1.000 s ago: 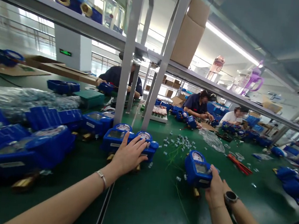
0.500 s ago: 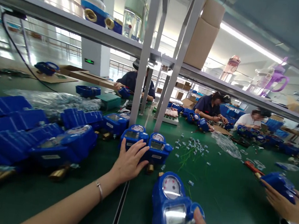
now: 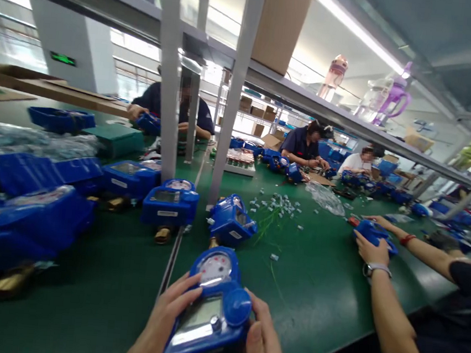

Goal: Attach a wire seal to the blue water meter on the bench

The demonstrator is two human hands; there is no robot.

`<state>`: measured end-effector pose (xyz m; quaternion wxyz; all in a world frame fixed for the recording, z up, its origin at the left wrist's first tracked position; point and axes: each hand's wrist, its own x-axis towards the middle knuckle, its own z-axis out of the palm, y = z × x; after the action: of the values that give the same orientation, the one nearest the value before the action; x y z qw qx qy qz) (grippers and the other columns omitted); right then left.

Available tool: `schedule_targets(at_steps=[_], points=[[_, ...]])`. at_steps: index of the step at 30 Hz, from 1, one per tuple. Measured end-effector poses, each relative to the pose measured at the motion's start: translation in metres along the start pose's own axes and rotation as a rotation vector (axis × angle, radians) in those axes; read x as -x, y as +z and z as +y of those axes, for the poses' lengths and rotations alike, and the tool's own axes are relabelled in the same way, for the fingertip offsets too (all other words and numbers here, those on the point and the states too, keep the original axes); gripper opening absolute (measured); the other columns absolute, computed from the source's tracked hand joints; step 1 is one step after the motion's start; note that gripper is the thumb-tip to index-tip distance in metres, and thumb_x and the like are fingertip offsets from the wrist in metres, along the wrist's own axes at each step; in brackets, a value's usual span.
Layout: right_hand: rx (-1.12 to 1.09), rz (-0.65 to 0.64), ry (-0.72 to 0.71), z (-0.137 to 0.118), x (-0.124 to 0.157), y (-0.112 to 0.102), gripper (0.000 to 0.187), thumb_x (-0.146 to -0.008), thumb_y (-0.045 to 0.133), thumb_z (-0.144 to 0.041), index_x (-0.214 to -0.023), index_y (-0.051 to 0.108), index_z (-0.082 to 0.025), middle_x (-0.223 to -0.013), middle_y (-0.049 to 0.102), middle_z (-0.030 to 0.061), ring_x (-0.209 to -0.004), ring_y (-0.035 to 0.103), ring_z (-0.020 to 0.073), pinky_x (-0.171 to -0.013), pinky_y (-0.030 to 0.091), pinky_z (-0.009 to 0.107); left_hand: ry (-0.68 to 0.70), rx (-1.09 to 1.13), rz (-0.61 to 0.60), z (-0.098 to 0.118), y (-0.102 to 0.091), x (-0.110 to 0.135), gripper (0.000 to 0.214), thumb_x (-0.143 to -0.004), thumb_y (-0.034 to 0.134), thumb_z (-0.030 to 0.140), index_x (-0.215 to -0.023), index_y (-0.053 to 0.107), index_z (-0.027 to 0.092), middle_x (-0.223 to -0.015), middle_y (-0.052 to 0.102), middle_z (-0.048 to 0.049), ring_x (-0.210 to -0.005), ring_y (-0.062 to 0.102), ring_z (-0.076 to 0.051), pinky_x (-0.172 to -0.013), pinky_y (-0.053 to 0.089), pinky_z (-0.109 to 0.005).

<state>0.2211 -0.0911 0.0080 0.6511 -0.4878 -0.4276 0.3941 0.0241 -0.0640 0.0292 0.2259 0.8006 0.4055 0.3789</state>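
A blue water meter (image 3: 207,301) with a round dial and a rectangular display is held between my two hands, low in the middle of the view. My left hand (image 3: 167,320) wraps its left side, fingers reaching over the edge by the display. On the other side my right hand (image 3: 263,340) grips the meter near its round blue knob. Just beyond stand another blue meter (image 3: 233,221), turned at an angle, and a second meter (image 3: 170,206) with a brass fitting below it. The underside of the held meter is mostly hidden.
More blue meters (image 3: 26,228) crowd the left. Small connectors (image 3: 278,205) lie scattered on the green table (image 3: 313,278). Metal posts (image 3: 228,115) carry a shelf with a cardboard box (image 3: 281,25). At right a co-worker's hands (image 3: 373,253) hold a blue meter; others sit behind.
My left hand has left the meters by the post and now holds the meter in my right hand. One of those meters now stands apart, turned. The view has swung right.
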Motion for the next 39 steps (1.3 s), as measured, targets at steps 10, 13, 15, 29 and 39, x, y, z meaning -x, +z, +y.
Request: schedule_targets(at_steps=[10, 13, 15, 29, 39], points=[[0.813, -0.041, -0.081, -0.001, -0.117, -0.063, 0.022, -0.087, 0.052, -0.026, -0.105, 0.062, -0.017, -0.098, 0.063, 0.0066, -0.095, 0.058, 0.0187, -0.091, 0.043, 0.036, -0.085, 0.207, -0.022, 0.020, 0.021, -0.034, 0.078, -0.076, 0.070, 0.044, -0.135, 0.021, 0.029, -0.148, 0.030, -0.0124, -0.137, 0.027, -0.035, -0.110, 0.026, -0.063], [0.848, -0.004, -0.020, 0.014, -0.144, -0.049, 0.025, -0.086, 0.060, -0.031, -0.104, 0.060, -0.014, -0.093, 0.062, 0.0043, -0.089, 0.059, 0.0185, -0.088, 0.045, 0.041, 0.021, 0.173, -0.046, 0.022, 0.031, -0.037, 0.083, -0.074, 0.073, 0.037, -0.137, 0.019, 0.028, -0.148, 0.030, -0.0139, -0.139, 0.024, -0.033, -0.111, 0.025, -0.061], [0.828, 0.023, 0.010, 0.021, -0.153, -0.045, 0.023, -0.086, 0.061, -0.034, -0.098, 0.060, -0.014, -0.088, 0.061, 0.0023, -0.084, 0.058, 0.0165, -0.084, 0.047, 0.039, 0.051, 0.141, -0.060, 0.020, 0.034, -0.033, 0.086, -0.074, 0.074, 0.032, -0.138, 0.017, 0.029, -0.149, 0.030, -0.0134, -0.137, 0.029, -0.032, -0.110, 0.029, -0.059], [0.014, 0.449, -0.100, -0.035, -0.079, -0.111, 0.053, -0.078, 0.061, -0.040, -0.124, 0.036, -0.029, -0.083, 0.046, -0.0041, -0.064, 0.051, 0.0076, -0.050, 0.036, 0.018, -0.412, 0.766, -0.171, -0.036, -0.005, -0.053, 0.063, -0.081, 0.068, 0.033, -0.131, 0.029, 0.030, -0.128, 0.049, -0.0108, -0.105, 0.061, -0.027, -0.086, 0.056, -0.042], [-0.499, 0.258, 0.172, -0.020, 0.002, -0.073, 0.037, -0.080, 0.068, -0.027, -0.113, 0.053, -0.035, -0.083, 0.044, -0.0043, -0.065, 0.045, 0.0040, -0.055, 0.038, 0.014, -0.521, 0.499, 0.035, -0.028, -0.008, -0.051, 0.058, -0.082, 0.059, 0.050, -0.129, 0.045, 0.019, -0.124, 0.050, -0.0119, -0.104, 0.059, -0.032, -0.092, 0.051, -0.057]])
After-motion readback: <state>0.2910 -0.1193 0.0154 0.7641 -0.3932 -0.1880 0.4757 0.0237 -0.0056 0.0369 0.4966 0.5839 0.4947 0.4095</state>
